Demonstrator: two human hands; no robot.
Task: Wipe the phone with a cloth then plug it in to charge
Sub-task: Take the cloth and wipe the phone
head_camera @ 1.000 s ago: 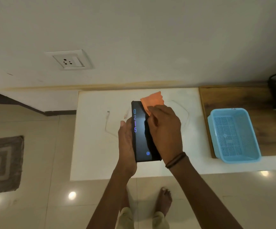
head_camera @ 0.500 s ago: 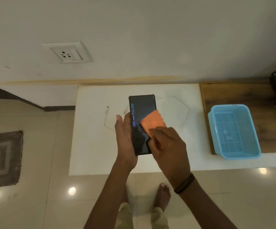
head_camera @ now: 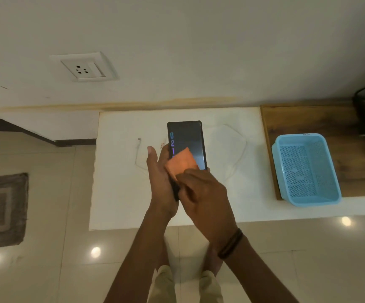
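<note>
Your right hand (head_camera: 201,193) has dragged the orange cloth (head_camera: 180,165) down the phone (head_camera: 187,145) toward its near end, pinching it flat. Your left hand (head_camera: 162,182) cups the phone's edge above the white counter (head_camera: 120,193), steadying it against the wipe.

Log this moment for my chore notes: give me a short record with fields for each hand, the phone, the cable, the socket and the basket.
left hand: holds the phone from its left side
right hand: presses the cloth on the screen
phone: screen lit, held above the white counter
cable: white, lying loose on the counter
socket: on the wall, nothing plugged in
basket: blue, at the right
</note>
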